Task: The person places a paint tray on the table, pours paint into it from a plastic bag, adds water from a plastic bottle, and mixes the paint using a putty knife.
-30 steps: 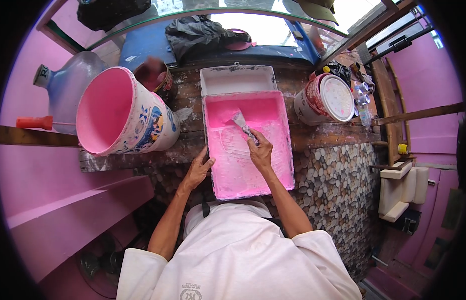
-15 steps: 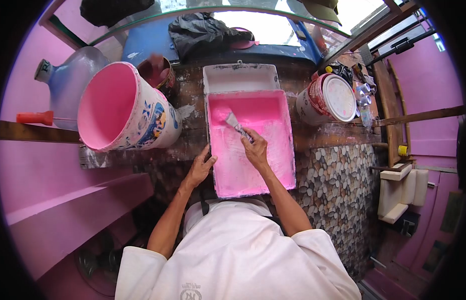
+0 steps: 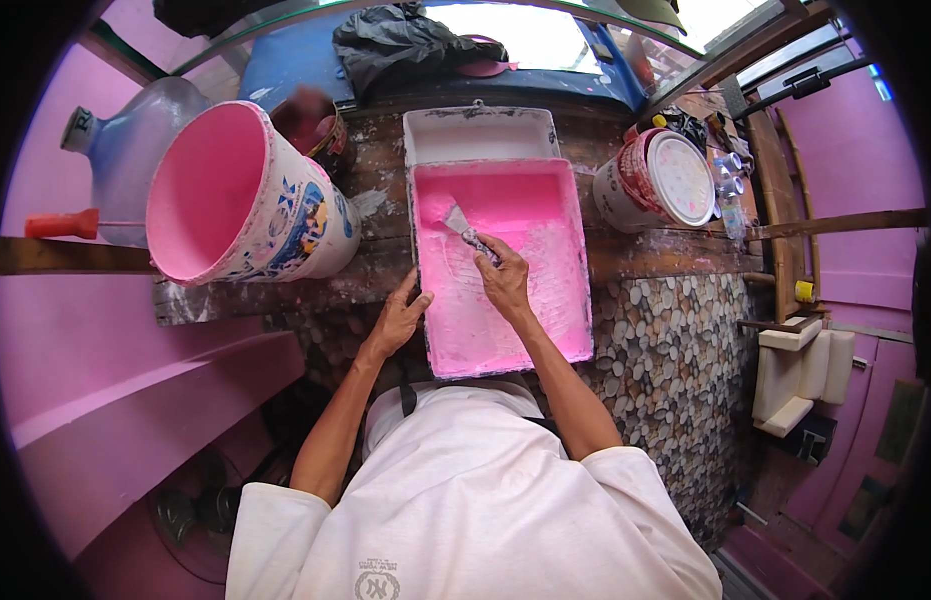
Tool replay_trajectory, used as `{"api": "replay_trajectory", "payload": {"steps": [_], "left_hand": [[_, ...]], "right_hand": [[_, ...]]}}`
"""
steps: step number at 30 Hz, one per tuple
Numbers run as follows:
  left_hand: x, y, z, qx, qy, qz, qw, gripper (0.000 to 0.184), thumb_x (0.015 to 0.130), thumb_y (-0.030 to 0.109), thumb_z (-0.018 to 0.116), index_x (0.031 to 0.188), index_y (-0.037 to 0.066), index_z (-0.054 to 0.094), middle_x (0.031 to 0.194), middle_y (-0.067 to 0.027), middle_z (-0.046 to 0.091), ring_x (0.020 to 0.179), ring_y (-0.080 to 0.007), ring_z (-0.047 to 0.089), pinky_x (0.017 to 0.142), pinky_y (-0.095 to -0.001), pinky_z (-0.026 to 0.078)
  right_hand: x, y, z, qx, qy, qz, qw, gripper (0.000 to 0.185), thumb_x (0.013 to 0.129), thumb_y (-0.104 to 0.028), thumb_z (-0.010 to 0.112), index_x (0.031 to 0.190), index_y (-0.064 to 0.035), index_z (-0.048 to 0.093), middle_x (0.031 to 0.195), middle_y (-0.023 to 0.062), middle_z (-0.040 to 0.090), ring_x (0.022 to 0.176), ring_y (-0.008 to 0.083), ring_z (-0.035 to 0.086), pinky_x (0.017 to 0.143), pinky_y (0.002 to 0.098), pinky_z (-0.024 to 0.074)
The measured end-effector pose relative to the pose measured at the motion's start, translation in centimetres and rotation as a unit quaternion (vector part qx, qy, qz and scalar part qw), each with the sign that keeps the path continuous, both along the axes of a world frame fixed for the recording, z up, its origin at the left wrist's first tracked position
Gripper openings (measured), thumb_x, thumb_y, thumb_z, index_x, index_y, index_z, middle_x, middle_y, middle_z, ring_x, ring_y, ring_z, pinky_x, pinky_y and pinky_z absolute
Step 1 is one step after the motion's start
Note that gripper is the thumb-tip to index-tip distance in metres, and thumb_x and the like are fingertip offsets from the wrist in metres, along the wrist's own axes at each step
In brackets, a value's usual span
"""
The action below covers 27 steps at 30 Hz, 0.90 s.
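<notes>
A paint tray point(image 3: 588, 318) with pink paint in its deep far end and smears over its sloped near part lies before me. My right hand point(image 3: 504, 279) is closed around the patterned handle of a putty knife point(image 3: 456, 219). The blade points away and to the left, at a pink blob of paint near the tray's upper left corner. At the tray's left side, my left hand point(image 3: 397, 316) grips the edge, thumb towards the rim and the other fingers partly hidden by the outer wall.
A large pink-coated bucket point(image 3: 315, 225) stands left, beside a clear water jug point(image 3: 135, 160) and a red-handled screwdriver point(image 3: 63, 224). Behind the tray is a white container point(image 3: 478, 137). A lidded pail point(image 3: 625, 190) stands right, on the wooden table point(image 3: 625, 256).
The whole view has shifted slightly, so the tray and buckets sit higher in it. My right hand and the putty knife have moved marginally left over the tray; my left hand keeps its place.
</notes>
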<state>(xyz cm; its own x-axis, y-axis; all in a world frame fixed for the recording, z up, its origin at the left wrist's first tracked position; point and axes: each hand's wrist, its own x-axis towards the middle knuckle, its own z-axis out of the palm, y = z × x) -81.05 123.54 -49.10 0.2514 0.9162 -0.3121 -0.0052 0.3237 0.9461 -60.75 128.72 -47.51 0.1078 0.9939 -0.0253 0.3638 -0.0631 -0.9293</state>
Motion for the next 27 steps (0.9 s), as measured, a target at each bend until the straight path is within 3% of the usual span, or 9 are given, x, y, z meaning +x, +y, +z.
{"api": "replay_trajectory", "payload": {"steps": [2,5,8,11,14,17,19,22,27], "left_hand": [[0.0,0.0,-0.6,0.016,0.017,0.0,1.0,0.057,0.094,0.017,0.055,0.142,-0.002,0.031,0.14,-0.015,0.043,0.129,-0.0193,0.038,0.108,-0.0305,0.027],[0.1,0.1,0.6,0.02,0.022,-0.002,1.0,0.056,0.094,0.017,0.054,0.142,-0.002,0.031,0.139,-0.0154,0.044,0.128,-0.0196,0.039,0.107,-0.0306,0.028],[0.3,0.2,2.2,0.009,0.017,-0.006,1.0,0.055,0.094,0.016,0.054,0.141,-0.002,0.031,0.137,-0.015,0.046,0.126,-0.0189,0.04,0.106,-0.0304,0.029],[0.2,0.1,0.7,0.027,0.035,-0.002,0.999,0.055,0.094,0.015,0.054,0.141,-0.002,0.032,0.136,-0.0139,0.046,0.124,-0.0179,0.042,0.105,-0.0299,0.031],[0.3,0.0,0.8,0.043,0.035,0.002,0.998,0.054,0.095,0.015,0.053,0.142,-0.001,0.032,0.137,-0.0128,0.046,0.123,-0.0176,0.042,0.105,-0.0296,0.031],[0.4,0.1,1.6,0.043,0.032,-0.003,0.999,0.054,0.095,0.014,0.053,0.142,0.0,0.031,0.137,-0.0121,0.045,0.124,-0.0178,0.042,0.105,-0.0299,0.031],[0.3,0.1,1.6,0.045,0.042,-0.007,0.998,0.055,0.095,0.015,0.054,0.142,0.0,0.031,0.137,-0.0118,0.045,0.124,-0.0178,0.042,0.105,-0.03,0.031],[0.5,0.1,1.8,0.014,0.013,0.001,1.0,0.054,0.094,0.014,0.054,0.142,0.001,0.032,0.138,-0.0119,0.045,0.124,-0.0177,0.042,0.105,-0.0303,0.03],[0.2,0.1,0.9,0.032,0.068,-0.004,0.997,0.054,0.094,0.015,0.054,0.142,0.002,0.033,0.137,-0.0115,0.046,0.125,-0.0177,0.041,0.106,-0.0301,0.029]], "right_hand": [[-0.1,0.2,0.4,0.006,0.037,-0.009,0.999,0.033,0.084,-0.01,0.061,0.116,-0.004,0.062,0.092,0.0065,0.068,0.078,0.0113,0.059,0.072,0.0258,0.0474],[-0.3,0.2,0.4,-0.035,-0.053,-0.025,0.998,0.032,0.084,-0.009,0.061,0.116,-0.0038,0.062,0.092,0.0067,0.068,0.081,0.0114,0.06,0.074,0.0263,0.0475],[0.0,0.0,0.1,-0.031,0.026,0.012,0.999,0.032,0.084,-0.009,0.061,0.115,-0.0037,0.063,0.092,0.0065,0.068,0.08,0.0112,0.059,0.073,0.0264,0.0471],[0.5,-0.3,0.1,0.006,-0.014,-0.056,0.998,0.035,0.082,-0.011,0.06,0.116,-0.0054,0.061,0.095,0.0118,0.069,0.075,0.0172,0.063,0.07,0.0303,0.0489],[1.1,-0.6,1.0,-0.078,-0.048,-0.004,0.996,0.035,0.082,-0.011,0.061,0.116,-0.0048,0.061,0.097,0.0126,0.068,0.077,0.0179,0.063,0.071,0.0305,0.0489],[2.1,-0.7,-0.3,-0.016,0.012,-0.018,1.0,0.035,0.081,-0.011,0.061,0.116,-0.0041,0.061,0.095,0.0128,0.068,0.076,0.0171,0.061,0.071,0.0302,0.0485],[2.7,-0.8,-0.3,-0.007,-0.065,-0.087,0.994,0.031,0.085,-0.011,0.062,0.115,-0.0029,0.063,0.087,0.0044,0.065,0.076,0.0098,0.055,0.068,0.0247,0.0452],[3.5,-1.0,-0.1,-0.019,-0.018,0.01,1.0,0.031,0.085,-0.011,0.062,0.114,-0.002,0.062,0.09,0.0065,0.066,0.078,0.0106,0.057,0.07,0.0262,0.0464],[4.9,-0.8,0.2,0.019,-0.048,-0.088,0.995,0.031,0.084,-0.011,0.062,0.114,-0.0008,0.062,0.093,0.0075,0.067,0.079,0.0118,0.058,0.072,0.0272,0.047]]}}
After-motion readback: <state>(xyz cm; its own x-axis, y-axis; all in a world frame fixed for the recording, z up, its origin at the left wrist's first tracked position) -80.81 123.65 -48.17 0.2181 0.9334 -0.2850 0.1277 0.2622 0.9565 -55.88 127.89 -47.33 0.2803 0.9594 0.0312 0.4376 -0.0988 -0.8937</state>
